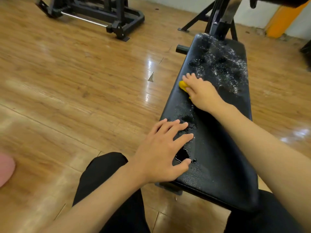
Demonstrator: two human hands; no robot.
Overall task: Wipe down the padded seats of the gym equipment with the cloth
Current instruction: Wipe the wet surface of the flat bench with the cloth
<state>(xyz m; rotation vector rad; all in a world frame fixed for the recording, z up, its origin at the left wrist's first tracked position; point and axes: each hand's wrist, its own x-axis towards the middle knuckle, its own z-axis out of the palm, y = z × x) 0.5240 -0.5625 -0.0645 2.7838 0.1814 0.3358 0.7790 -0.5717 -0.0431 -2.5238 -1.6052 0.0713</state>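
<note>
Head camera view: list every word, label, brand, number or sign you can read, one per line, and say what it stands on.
No text can be read anywhere in this view.
The padded bench carries only wet droplets, no label.
The yellow cloth under the right hand is plain.
The black machine frame at the upper left shows no legible marking.

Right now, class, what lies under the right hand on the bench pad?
A yellow cloth: only its bunched edge shows beside the right hand. The rest of it, and the black pad directly beneath, are covered.
</note>
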